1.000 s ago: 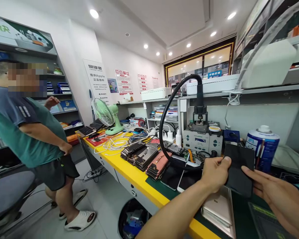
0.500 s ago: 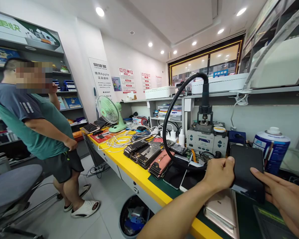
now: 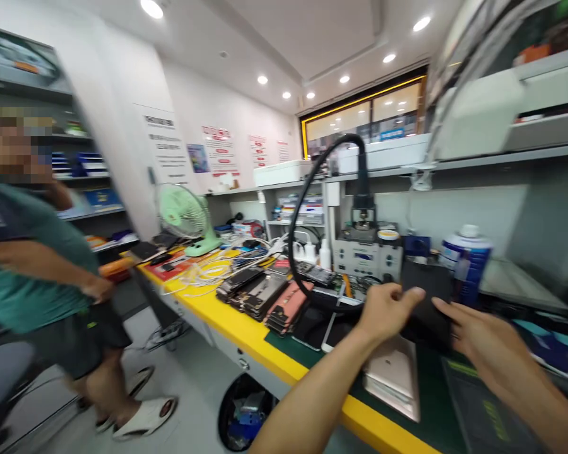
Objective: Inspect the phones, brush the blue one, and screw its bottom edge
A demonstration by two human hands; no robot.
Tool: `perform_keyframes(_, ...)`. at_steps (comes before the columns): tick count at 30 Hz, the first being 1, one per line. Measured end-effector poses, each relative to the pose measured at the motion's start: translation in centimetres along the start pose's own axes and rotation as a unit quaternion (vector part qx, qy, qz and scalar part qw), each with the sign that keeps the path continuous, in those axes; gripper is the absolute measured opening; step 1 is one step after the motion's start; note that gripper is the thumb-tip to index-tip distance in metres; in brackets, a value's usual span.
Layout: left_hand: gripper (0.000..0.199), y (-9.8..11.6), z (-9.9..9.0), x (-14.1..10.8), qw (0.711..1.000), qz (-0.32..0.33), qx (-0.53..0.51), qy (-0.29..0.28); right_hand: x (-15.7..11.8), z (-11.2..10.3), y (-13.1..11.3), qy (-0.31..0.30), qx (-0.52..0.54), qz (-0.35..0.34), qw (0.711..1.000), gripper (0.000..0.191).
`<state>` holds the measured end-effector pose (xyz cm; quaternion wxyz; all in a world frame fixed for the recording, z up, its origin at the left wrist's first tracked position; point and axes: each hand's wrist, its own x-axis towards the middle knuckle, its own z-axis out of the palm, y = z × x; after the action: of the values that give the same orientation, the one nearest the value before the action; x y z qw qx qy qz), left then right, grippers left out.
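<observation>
The thumb and fingers of my left hand (image 3: 385,312) pinch the left edge of a flat, black, rectangular phone-like slab (image 3: 426,320); those of my right hand (image 3: 483,334) pinch its right edge, holding it over the dark green mat (image 3: 433,381) on the yellow-edged bench (image 3: 246,328). My view has just swung right and blurred, but my grip is the same, so I judge the handling undisturbed. Beyond, a blue-and-white cylindrical can (image 3: 471,271) stands capped, contents hidden. On the floor, a round black bin (image 3: 228,397) holds blue pieces (image 3: 250,430).
</observation>
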<state>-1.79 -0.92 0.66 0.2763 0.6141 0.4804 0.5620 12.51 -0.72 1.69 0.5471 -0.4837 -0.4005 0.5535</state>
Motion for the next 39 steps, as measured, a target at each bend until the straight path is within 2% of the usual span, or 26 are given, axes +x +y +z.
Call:
perform_keyframes(2,0.055,0.2,-0.1,0.0,0.999,0.032,0.016,0.003,-0.5,0.1,-0.2,-0.057,0.022,0.022,0.998,0.025)
perform_keyframes(7,0.055,-0.4,-0.4,0.7,0.999,0.028,-0.011,-0.012,-0.6,-0.1,-0.6,-0.063,-0.003,-0.016,0.998,0.027)
perform_keyframes(10,0.058,-0.7,-0.5,0.8,0.999,0.003,-0.031,-0.022,-0.5,-0.5,-0.5,-0.069,-0.027,-0.053,0.996,0.032)
perform_keyframes(15,0.057,0.0,-0.4,0.6,0.994,-0.054,-0.090,-0.027,-0.5,-0.8,-0.3,-0.112,-0.004,-0.061,0.992,0.037)
perform_keyframes(18,0.038,0.8,-0.1,0.3,0.994,-0.032,-0.105,-0.017,-0.6,-0.7,-0.3,-0.104,-0.008,-0.074,0.992,0.036)
perform_keyframes(20,0.040,1.1,0.1,0.1,0.993,-0.012,-0.114,-0.008,-0.6,-0.7,-0.2,-0.108,-0.005,-0.070,0.992,0.034)
perform_keyframes(24,0.038,0.9,0.2,0.2,0.996,0.001,-0.082,0.022,-0.1,-0.7,0.3,-0.134,0.004,-0.067,0.989,0.030)
perform_keyframes(28,0.032,0.2,-0.4,0.7,0.998,0.033,-0.024,0.052,0.3,-0.7,0.8,-0.132,-0.021,-0.087,0.987,0.029)
perform_keyframes(34,0.047,-0.1,-1.0,0.6,0.994,0.057,0.053,0.078,0.3,-0.6,0.9,-0.128,-0.028,-0.102,0.986,0.031)
perform_keyframes(37,0.048,-0.1,-0.7,0.5,0.994,0.054,0.056,0.080,0.2,-0.5,0.8,-0.131,-0.027,-0.100,0.986,0.030)
perform_keyframes(39,0.041,-0.1,-0.3,0.4,0.996,0.042,0.032,0.077,0.1,-0.5,0.7,-0.131,-0.029,-0.098,0.986,0.029)
